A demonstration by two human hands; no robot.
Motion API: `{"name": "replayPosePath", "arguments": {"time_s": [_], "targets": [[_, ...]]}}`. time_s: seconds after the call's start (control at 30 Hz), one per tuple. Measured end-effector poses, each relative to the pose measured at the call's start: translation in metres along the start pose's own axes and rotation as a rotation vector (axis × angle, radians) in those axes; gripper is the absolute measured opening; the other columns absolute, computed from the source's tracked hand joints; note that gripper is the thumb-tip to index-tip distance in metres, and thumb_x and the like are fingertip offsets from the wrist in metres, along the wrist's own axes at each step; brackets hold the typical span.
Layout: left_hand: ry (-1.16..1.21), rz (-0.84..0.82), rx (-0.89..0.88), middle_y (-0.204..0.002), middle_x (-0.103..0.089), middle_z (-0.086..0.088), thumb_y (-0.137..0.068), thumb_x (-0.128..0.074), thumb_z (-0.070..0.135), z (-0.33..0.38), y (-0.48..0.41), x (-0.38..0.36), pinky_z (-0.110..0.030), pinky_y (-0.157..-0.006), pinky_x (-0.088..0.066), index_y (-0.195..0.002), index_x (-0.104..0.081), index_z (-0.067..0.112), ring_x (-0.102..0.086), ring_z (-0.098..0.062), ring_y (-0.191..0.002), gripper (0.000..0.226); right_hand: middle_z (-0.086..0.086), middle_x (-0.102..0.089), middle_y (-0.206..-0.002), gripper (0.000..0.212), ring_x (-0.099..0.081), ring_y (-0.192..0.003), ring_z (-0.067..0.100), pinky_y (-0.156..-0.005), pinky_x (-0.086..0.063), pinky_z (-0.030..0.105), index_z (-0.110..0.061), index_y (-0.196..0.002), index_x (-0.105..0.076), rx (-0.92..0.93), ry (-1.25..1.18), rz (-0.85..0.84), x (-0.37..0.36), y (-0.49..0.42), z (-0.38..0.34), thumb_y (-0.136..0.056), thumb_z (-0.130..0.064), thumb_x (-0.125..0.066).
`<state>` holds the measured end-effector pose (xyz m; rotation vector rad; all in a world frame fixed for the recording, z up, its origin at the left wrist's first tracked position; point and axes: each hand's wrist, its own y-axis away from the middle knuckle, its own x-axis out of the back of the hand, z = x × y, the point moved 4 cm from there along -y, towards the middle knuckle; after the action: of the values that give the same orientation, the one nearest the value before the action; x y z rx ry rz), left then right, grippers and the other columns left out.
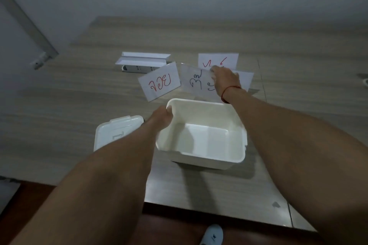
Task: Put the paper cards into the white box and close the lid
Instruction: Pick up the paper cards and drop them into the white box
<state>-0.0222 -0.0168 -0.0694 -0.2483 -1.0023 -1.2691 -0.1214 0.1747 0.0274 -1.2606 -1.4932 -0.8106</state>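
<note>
The white box (207,157) stands open and empty in the middle of the table. My left hand (162,118) grips its far left rim. Its lid (111,135) lies flat on the table to the left, partly behind my left forearm. Beyond the box lie paper cards: one with red writing (160,82) at the left and another with red writing (218,60) at the back. My right hand (225,80) pinches the top edge of a middle card with dark writing (194,81), lifted and tilted. One more card (246,78) shows behind my right wrist.
A small white rectangular device with a folded white paper (142,61) lies at the back left of the wooden table (79,95). The table's front edge runs just below my forearms. A white shoe (213,234) shows on the floor.
</note>
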Motion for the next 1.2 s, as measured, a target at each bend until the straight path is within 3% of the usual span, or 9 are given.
{"name": "replayPosePath", "arguments": {"time_s": [0.17,0.33,0.5,0.67,0.8,0.87,1.03,1.2], "targets": [[0.053,-0.013,0.034,-0.128,-0.058,-0.024,-0.099,-0.031,0.022,0.002,0.014,0.004,-0.037,-0.095,-0.044,-0.127,-0.053,-0.003,-0.056,-0.037,-0.117,0.043,0.009,-0.061,-0.129,0.032,-0.051,-0.123,0.029,-0.104,-0.027,0.042,-0.020,-0.126,-0.056,0.023,-0.056,0.106,0.053,0.014,-0.014,-0.100,-0.021,-0.036],[0.135,-0.039,-0.038,-0.126,-0.059,-0.022,-0.097,-0.034,0.019,0.004,0.026,0.002,-0.042,-0.098,-0.047,-0.128,-0.051,0.000,-0.057,-0.037,-0.114,0.040,0.004,-0.065,-0.125,0.029,-0.052,-0.121,0.026,-0.103,-0.027,0.038,-0.020,-0.116,-0.062,-0.030,-0.147,0.002,0.050,0.052,-0.010,-0.099,-0.024,-0.038],[0.144,0.010,-0.078,-0.130,-0.055,-0.024,-0.101,-0.026,0.028,-0.001,0.029,0.000,-0.044,-0.102,-0.043,-0.129,-0.048,0.000,-0.053,-0.038,-0.118,0.045,0.009,-0.062,-0.125,0.027,-0.055,-0.117,0.030,-0.104,-0.040,0.038,-0.017,-0.114,-0.063,-0.104,-0.221,-0.278,0.003,0.091,0.002,-0.098,-0.024,-0.043],[0.133,0.050,-0.081,-0.131,-0.054,-0.022,-0.102,-0.025,0.031,-0.001,0.031,-0.005,-0.041,-0.098,-0.042,-0.132,-0.044,0.004,-0.052,-0.037,-0.119,0.045,-0.003,-0.062,-0.119,0.027,-0.058,-0.105,0.018,-0.089,-0.048,0.030,-0.027,-0.111,-0.069,-0.103,-0.079,-0.799,-0.044,0.136,0.001,-0.087,-0.035,-0.062],[0.146,0.057,-0.076,-0.130,-0.054,-0.022,-0.102,-0.025,0.031,-0.002,0.029,-0.007,-0.041,-0.096,-0.041,-0.133,-0.043,0.005,-0.052,-0.037,-0.118,0.044,-0.003,-0.069,-0.114,0.033,-0.064,-0.103,0.011,-0.100,-0.051,0.034,-0.018,-0.115,-0.070,-0.224,-0.250,-0.924,-0.039,0.138,0.000,-0.085,-0.030,-0.066],[0.149,0.056,-0.080,-0.129,-0.054,-0.022,-0.102,-0.025,0.031,-0.002,0.025,-0.008,-0.041,-0.095,-0.042,-0.132,-0.043,0.006,-0.053,-0.038,-0.117,0.044,-0.001,-0.071,-0.113,0.035,-0.067,-0.106,0.013,-0.100,-0.051,0.035,-0.011,-0.115,-0.069,-0.257,-0.306,-0.840,-0.030,0.126,0.001,-0.086,-0.030,-0.063],[0.122,0.093,-0.100,-0.124,-0.057,-0.023,-0.101,-0.024,0.030,0.010,0.001,-0.011,-0.035,-0.084,-0.040,-0.126,-0.047,0.003,-0.054,-0.037,-0.112,0.042,0.014,-0.065,-0.102,0.034,-0.061,-0.095,0.027,-0.092,-0.052,0.035,0.002,-0.101,-0.066,-0.317,-0.215,-0.291,-0.007,0.070,0.021,-0.089,-0.029,-0.057],[0.121,0.150,-0.108,-0.112,-0.060,-0.022,-0.100,-0.025,0.028,0.030,-0.035,-0.017,-0.031,-0.076,-0.035,-0.113,-0.051,0.003,-0.051,-0.029,-0.090,0.039,0.018,-0.064,-0.121,0.029,-0.058,-0.114,0.034,-0.096,-0.049,0.037,-0.003,-0.111,-0.064,-0.340,-0.143,-0.130,-0.010,0.019,0.049,-0.095,-0.021,-0.048]]}}
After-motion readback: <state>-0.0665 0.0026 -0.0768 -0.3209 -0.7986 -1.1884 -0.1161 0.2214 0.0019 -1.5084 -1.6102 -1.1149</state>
